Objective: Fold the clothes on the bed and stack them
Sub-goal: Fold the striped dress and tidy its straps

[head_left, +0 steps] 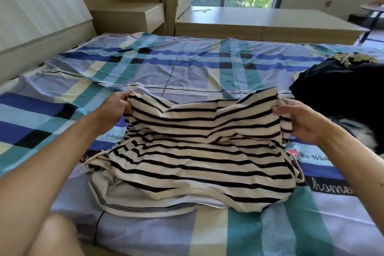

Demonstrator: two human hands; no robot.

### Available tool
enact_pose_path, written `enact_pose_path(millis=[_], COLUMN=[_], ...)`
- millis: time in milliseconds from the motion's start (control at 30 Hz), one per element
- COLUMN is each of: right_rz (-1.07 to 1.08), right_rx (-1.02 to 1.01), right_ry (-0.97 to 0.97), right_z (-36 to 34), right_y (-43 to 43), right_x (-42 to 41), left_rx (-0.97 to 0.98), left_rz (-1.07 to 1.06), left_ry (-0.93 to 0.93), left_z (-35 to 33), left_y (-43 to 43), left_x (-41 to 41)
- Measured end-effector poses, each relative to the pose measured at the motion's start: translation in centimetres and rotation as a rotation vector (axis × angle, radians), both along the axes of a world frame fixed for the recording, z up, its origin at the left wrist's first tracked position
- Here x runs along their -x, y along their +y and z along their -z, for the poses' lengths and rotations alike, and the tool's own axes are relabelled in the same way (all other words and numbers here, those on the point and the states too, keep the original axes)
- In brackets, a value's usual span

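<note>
Shirt (193,151) lies on bed (187,64) (clothes pile (340,85) to its right).

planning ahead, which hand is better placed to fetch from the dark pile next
Probably right hand: the dark pile lies beside it; left hand grips the striped shirt far from it.

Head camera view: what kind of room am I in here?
Probably a bedroom: a bed with a headboard on its left, a nightstand past it, and a striped shirt on the bed.
</note>
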State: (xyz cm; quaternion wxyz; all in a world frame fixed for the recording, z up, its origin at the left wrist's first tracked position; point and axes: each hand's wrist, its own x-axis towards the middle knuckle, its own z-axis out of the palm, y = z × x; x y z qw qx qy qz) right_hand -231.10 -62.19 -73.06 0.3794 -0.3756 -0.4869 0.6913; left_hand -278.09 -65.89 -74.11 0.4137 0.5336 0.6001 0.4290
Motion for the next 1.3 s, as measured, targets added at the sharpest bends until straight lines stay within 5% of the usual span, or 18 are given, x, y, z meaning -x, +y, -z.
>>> enact_pose_path(millis=[67,167,233,333,433,567,633,800,867,967,1033,1133,1300], right_rz=[-0.026,0.127,0.216,0.079,-0.298,-0.837,-0.924,-0.529,-0.282,-0.038,-0.126,-0.349,-0.436], right_rx=[-0.014,-0.085,-0.213,-0.356,-0.418,-0.322,-0.273,-0.251,-0.324,-0.515,-0.580,-0.496,-0.199], right_ry=[-0.192,-0.321,-0.231,-0.054,-0.279,-0.741,-0.861,-0.748,-0.670,-0.824,-1.026,-1.232,-1.233], right_z=[0.1,-0.2,-0.7,-2.0,-2.2,0.4,1.0,-1.3,-1.7,-0.2,1.5,2.9,1.5], right_y=[0.1,0.2,0.2,-0.6,-1.8,-2.2,-2.6,-4.0,-4.3,-3.6,-3.6,-3.9,-3.3], right_x=[0.1,0.2,-0.3,-2.5,-5.5,-7.7,-7.5,-6.6,-5.4,-3.2,-1.5,-0.2,-1.6], left_rx=[0.008,-0.073,-0.140,-0.218,-0.185,0.114,0.310,0.500,0.309,-0.055,-0.013,0.299,0.362], left_rz=[0.015,-0.092,-0.163,-0.127,0.157,0.588,0.675,0.594,0.426,0.148,0.210,0.286,0.352], left_ry=[0.132,0.072,-0.066,-0.210,0.054,0.478,0.637,0.721,0.823,0.963,0.960,1.014,0.984], left_z=[0.4,0.2,-0.3,-1.1,-1.5,-1.4,-1.3,-2.5,-2.5,-1.4,0.2,2.0,2.5], left_y=[-0.3,-0.4,-0.8,-2.4,-5.2,-7.9,-8.3,-8.2,-7.3,-5.6,-4.7,-4.5,-4.5], left_x=[-0.3,-0.6,0.1,2.3,4.8,6.2,6.2,3.5,1.7,-1.3,-2.1,-1.8,-0.1])
